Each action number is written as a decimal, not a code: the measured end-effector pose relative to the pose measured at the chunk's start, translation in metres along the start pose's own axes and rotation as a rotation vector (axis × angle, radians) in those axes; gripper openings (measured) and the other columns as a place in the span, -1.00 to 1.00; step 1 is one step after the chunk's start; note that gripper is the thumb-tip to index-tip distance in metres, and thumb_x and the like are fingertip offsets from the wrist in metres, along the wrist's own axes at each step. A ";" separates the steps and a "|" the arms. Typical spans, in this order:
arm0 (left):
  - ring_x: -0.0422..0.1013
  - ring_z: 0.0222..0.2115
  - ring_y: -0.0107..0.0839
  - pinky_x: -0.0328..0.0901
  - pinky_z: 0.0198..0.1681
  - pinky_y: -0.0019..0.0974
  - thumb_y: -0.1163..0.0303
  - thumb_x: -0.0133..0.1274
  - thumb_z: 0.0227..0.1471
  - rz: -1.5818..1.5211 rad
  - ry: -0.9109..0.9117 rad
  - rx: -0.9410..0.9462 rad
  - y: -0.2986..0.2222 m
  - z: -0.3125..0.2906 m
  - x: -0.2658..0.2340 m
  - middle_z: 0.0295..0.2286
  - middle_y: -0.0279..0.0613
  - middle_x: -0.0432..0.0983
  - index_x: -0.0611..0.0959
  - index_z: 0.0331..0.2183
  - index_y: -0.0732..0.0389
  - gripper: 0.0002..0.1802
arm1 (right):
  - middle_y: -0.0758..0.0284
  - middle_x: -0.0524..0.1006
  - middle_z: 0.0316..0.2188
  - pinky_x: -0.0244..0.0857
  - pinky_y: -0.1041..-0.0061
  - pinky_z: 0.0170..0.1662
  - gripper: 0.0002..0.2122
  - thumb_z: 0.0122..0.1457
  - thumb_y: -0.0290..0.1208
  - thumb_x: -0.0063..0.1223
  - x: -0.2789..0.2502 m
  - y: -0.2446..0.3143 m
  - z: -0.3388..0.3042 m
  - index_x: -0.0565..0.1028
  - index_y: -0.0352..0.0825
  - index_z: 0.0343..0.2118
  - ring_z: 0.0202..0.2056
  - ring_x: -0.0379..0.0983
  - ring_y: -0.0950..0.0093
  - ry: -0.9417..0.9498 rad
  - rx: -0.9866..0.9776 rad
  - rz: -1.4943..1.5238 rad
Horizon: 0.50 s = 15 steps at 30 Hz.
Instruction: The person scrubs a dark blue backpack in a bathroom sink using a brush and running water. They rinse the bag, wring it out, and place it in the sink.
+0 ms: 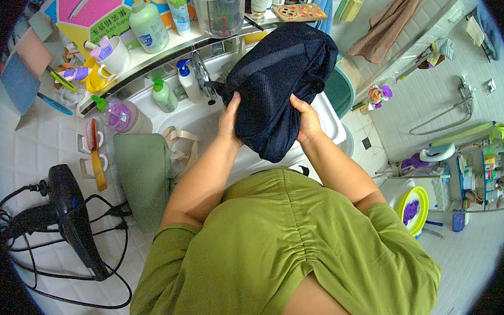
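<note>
A dark navy fabric bag (276,86) with a mesh-like panel hangs over the white sink (200,115), held up between both hands. My left hand (230,121) grips its lower left side, thumb on the near face. On the opposite side my right hand (306,119) is closed on the bag's edge, its thumb also showing. Most of the other fingers are hidden behind the fabric. Just left of the bag stands the chrome faucet (200,71), partly covered by it.
Pump bottles (188,80) line the sink's back left, below a shelf (181,45) of toiletries. A grey-green fabric item (142,176) with a pale strap lies at the sink's left. Farther left hang a hair dryer (71,220) and brush (95,155). A teal basin (340,88) stands right.
</note>
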<state>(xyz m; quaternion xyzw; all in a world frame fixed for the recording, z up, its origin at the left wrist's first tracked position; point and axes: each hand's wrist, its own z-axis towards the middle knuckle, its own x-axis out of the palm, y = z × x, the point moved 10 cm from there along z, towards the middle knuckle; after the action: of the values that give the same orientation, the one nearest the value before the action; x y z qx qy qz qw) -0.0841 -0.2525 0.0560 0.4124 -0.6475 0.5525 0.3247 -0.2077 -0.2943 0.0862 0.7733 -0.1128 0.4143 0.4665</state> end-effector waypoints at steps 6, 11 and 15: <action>0.29 0.00 -0.07 0.18 0.09 0.01 -0.11 0.00 0.00 -0.010 0.024 -0.052 0.003 -0.003 0.002 0.03 0.02 0.28 0.19 0.14 0.19 -0.18 | 0.16 0.45 -0.06 0.18 0.17 0.10 -0.57 0.05 -0.37 0.07 0.009 0.003 0.000 0.35 -0.39 -0.01 -0.04 0.38 0.19 0.035 0.020 0.057; 0.11 0.13 -0.07 0.02 0.18 0.03 -0.39 -0.30 -0.05 -0.045 0.002 -0.153 0.005 -0.019 -0.013 0.14 -0.07 0.12 0.14 0.18 0.14 -0.03 | 0.16 0.45 -0.05 0.14 0.16 0.13 -0.57 0.04 -0.35 0.10 0.005 0.031 0.002 0.37 -0.41 -0.02 -0.04 0.37 0.17 -0.030 -0.065 0.085; 0.01 0.18 -0.08 -0.08 0.22 0.04 -0.51 -0.45 -0.12 -0.019 -0.115 -0.132 0.000 -0.018 -0.052 0.18 -0.10 0.05 0.09 0.20 0.09 0.06 | 0.17 0.44 -0.04 0.14 0.14 0.13 -0.58 0.06 -0.34 0.07 0.009 0.040 -0.001 0.37 -0.40 -0.01 -0.04 0.36 0.15 -0.057 -0.094 0.096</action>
<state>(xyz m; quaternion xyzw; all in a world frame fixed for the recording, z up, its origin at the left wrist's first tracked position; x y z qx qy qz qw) -0.0613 -0.2255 0.0143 0.4273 -0.6961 0.4808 0.3188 -0.2249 -0.3133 0.1186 0.7556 -0.1823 0.4084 0.4785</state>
